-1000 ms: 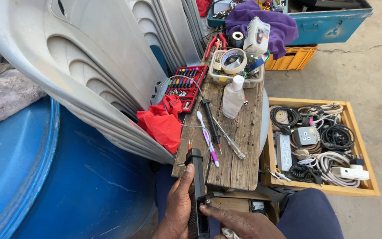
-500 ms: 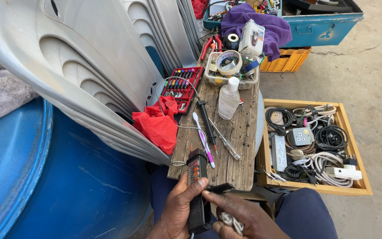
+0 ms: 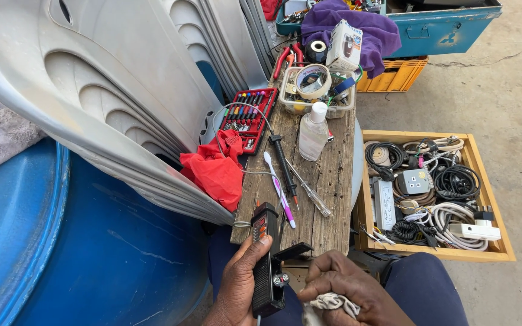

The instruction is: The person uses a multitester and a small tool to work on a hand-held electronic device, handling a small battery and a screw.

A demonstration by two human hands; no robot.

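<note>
Our left hand [image 3: 240,284] is wrapped around a black handheld tester [image 3: 266,265] with its thumb on the red button panel, while our right hand [image 3: 348,290] is clenched on a grey rag [image 3: 330,303] just beside the tester's open flap. The tester's top overlaps the near edge of the wooden plank [image 3: 327,181]. Further up the plank lie a white-and-pink toothbrush [image 3: 279,190], a black probe [image 3: 284,160], a clear-handled screwdriver [image 3: 309,190], a clear plastic bottle [image 3: 313,131], and, on the left edge, a red cloth [image 3: 215,169].

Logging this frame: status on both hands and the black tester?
Left hand gripping black tester upright. Right hand closed on grey rag, beside tester. Wooden plank ahead, cluttered with tools.
</note>
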